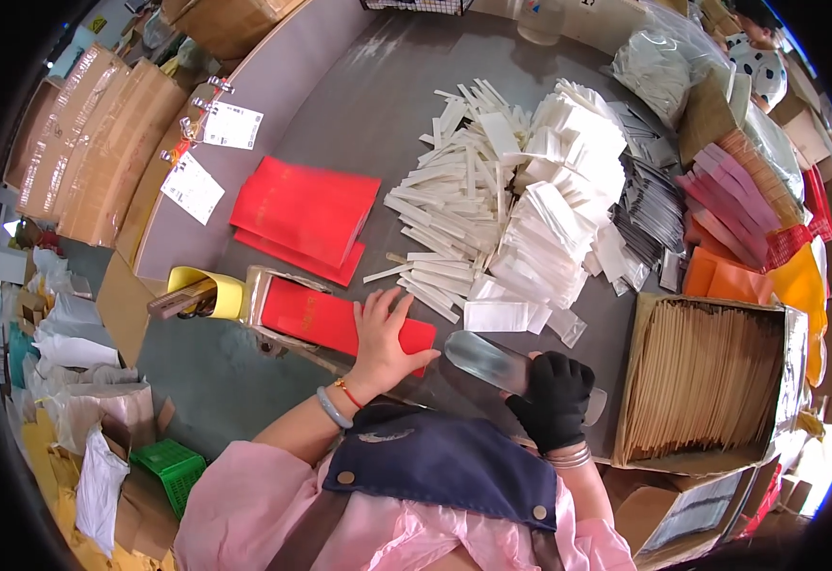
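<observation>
Toward the far edge of the surface [340, 105] we see a wire basket [416, 6], cut off by the top of the view, and a clear jar [541, 21] to its right. Along the left partition [287, 81] we find two white printed cards [232, 125], with tall, taped cardboard boxes [102, 157] beyond. Lower on that side we notice a yellow cup [232, 294] and a green plastic crate [170, 471]. At the upper right we see a person in spotted white clothing [760, 71].
</observation>
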The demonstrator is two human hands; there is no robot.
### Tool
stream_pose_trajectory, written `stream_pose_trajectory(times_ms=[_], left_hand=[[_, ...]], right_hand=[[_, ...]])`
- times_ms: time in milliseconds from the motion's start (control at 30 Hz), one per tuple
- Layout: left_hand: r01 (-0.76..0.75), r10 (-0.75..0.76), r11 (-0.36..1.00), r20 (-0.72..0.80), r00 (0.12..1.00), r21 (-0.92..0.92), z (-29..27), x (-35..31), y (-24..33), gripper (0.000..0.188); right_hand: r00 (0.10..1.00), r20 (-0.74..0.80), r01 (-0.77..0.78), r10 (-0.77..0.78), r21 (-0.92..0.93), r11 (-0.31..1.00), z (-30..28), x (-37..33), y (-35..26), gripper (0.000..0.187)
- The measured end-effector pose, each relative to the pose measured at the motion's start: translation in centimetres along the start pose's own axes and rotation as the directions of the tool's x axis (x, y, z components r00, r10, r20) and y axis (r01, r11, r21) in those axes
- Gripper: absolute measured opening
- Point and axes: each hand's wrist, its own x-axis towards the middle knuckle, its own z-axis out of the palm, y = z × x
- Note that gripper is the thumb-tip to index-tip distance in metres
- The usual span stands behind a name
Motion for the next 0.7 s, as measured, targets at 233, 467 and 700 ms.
stream_pose_trajectory(times_ms=[233,467,700], left_hand=[[0.023,-0.023,1.000,0.052,0.998,0.002,-0.6,0.0,0.3,0.091],[-0.075,0.081,0.988,0.036,0.996,-0.138,-2.2,2.9,-2.3,0.062],[-0.150,0.161,0.947,-0.015,0.987,0.283,-1.5,7.2,-7.7,0.009]], right_hand=[[0.990,0.092,0.092,-0.103,0.123,0.988,2.9,0.6,-0.4,0.064],[0.986,0.004,0.162,-0.167,0.225,0.961,5.6,2.7,-2.8,0.063],[0.899,-0.372,-0.211,0.230,0.092,0.973,0.3,-2.0,8.8,0.037]])
